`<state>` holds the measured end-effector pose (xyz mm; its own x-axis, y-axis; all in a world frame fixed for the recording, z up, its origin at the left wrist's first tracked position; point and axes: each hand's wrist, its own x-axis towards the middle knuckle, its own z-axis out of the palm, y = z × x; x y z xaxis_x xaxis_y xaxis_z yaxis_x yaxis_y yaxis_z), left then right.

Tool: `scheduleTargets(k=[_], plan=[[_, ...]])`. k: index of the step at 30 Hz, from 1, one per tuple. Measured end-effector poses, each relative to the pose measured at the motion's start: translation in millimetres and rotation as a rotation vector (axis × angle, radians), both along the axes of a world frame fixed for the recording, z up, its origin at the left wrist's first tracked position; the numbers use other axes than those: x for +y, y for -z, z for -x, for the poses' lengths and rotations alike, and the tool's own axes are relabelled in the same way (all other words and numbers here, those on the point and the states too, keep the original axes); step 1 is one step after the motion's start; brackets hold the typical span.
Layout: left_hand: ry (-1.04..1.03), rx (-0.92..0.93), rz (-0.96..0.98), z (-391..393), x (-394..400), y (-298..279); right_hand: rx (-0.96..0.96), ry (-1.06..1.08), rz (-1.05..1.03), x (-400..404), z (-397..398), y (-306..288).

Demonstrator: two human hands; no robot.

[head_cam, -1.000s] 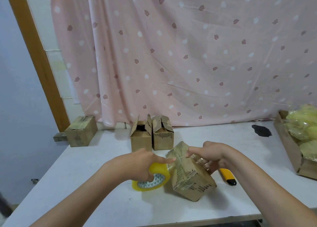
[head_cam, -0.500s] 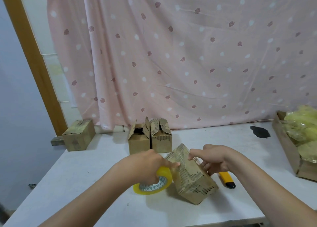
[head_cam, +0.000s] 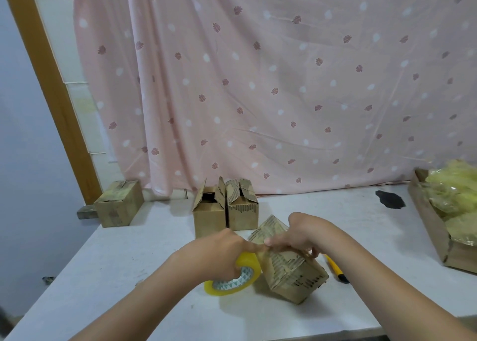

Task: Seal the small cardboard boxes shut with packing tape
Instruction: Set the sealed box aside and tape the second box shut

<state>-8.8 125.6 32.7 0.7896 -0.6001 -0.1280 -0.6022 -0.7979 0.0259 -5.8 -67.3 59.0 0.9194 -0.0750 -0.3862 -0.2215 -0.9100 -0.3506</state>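
Currently the left hand [head_cam: 219,253] is wrapped around a roll of packing tape [head_cam: 233,276]: glossy yellow ring, printed triangle pattern on the inner core, lower edge resting on the white table [head_cam: 124,271]. Fingers are curled closed on the roll. The right hand [head_cam: 303,233] presses down on the small cardboard box [head_cam: 291,273], fingertips [head_cam: 269,242] on its top edge and meeting the left hand's fingertips there; the other fingers fold over the far side, so the grip there can't be confirmed. The box is brown corrugated board, tipped onto a corner, its surface scuffed with the fluting exposed in stripes. It sits directly under and right of the fingers, touching the tape roll.

Just beyond the fingers: two more corrugated boxes [head_cam: 224,210] side by side, flaps up, upright. Far left of the fingers, a closed taped box [head_cam: 118,202] at the table edge. Right of the right hand, partly hidden by the wrist, a yellow utility knife [head_cam: 335,268] lies flat. Further right, a dark flat patch [head_cam: 389,198] and a cardboard tray [head_cam: 433,227] holding crinkly yellow-green film [head_cam: 454,193]. A pink spotted curtain [head_cam: 258,82] hangs behind.
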Motion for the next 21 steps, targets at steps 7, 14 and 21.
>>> scheduleTargets(k=[7, 14, 21], plan=[[-0.050, 0.119, 0.262, -3.9, 19.9, -6.7, 0.049, 0.118, -0.281, -15.3, -6.9, 5.4], [-0.083, 0.153, 0.337, -12.8, 30.3, -9.0, 0.123, 0.219, -0.450, -27.0, -0.1, 15.1], [-0.057, 0.155, 0.211, -11.6, 31.3, -2.6, 0.169, 0.241, -0.551, -28.0, 8.2, 24.9]])
